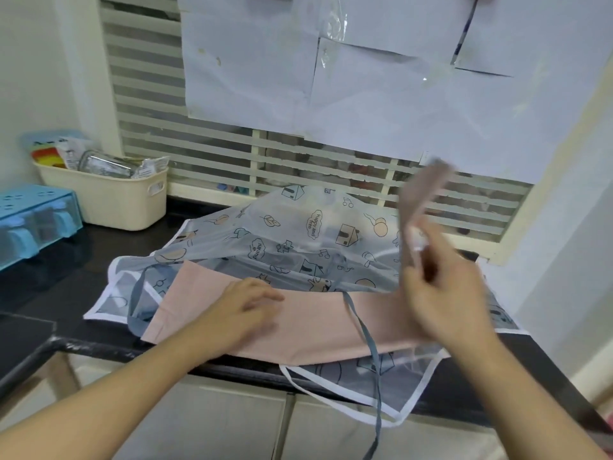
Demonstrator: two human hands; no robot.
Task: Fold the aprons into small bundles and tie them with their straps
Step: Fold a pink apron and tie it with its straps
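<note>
- Lying lengthwise along the black tabletop's point(59, 313) front edge, the folded pink cloth apron point(315, 323) sat under the left hand's point(245, 307) flat, relaxed fingers point(265, 295).
- The right hand point(441, 293), nearer the right end, pinched the pink strap point(423, 194) raised above it.

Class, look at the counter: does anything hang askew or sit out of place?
Yes. The printed apron overhangs the black counter edge, and its grey strap dangles below it, with the pink apron lying on top.

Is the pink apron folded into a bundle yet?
Not yet. The pink apron lies as a long flat band under the left hand; the right hand lifts one end.
</note>
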